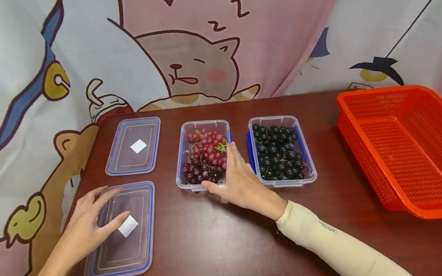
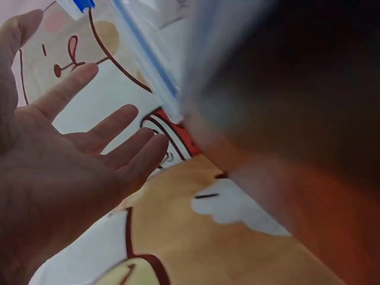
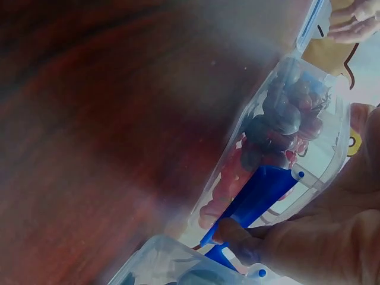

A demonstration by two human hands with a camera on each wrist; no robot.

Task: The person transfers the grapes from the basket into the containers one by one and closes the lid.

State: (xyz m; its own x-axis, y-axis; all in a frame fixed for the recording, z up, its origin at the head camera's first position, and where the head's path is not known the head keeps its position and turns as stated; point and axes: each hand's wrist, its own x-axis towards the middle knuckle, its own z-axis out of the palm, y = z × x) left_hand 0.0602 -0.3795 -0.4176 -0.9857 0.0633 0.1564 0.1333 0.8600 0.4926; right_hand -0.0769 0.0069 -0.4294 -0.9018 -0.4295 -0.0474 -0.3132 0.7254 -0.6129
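In the head view my right hand (image 1: pixel 244 182) is at the near right corner of a clear box (image 1: pixel 205 186) of red and dark grapes (image 1: pixel 206 150). Its fingers lie straight along the box's right side, and the thumb is by the near rim. The right wrist view has a fingertip touching the blue side latch (image 3: pixel 255 199). My left hand (image 1: pixel 88 224) hovers over a clear lid (image 1: pixel 117 265) with a blue seal and a white square label (image 1: pixel 128 226). Its fingers are spread and hold nothing; the left wrist view shows the bare palm (image 2: pixel 65 160).
Right of the grape box stands a second clear box (image 1: pixel 288 182) of black grapes (image 1: pixel 279 152), its blue latch hanging between them. Another lid (image 1: pixel 134 163) with a white label lies at the back left. A red plastic basket (image 1: pixel 390 176) occupies the table's right side. Printed curtain (image 1: pixel 198 61) hangs behind.
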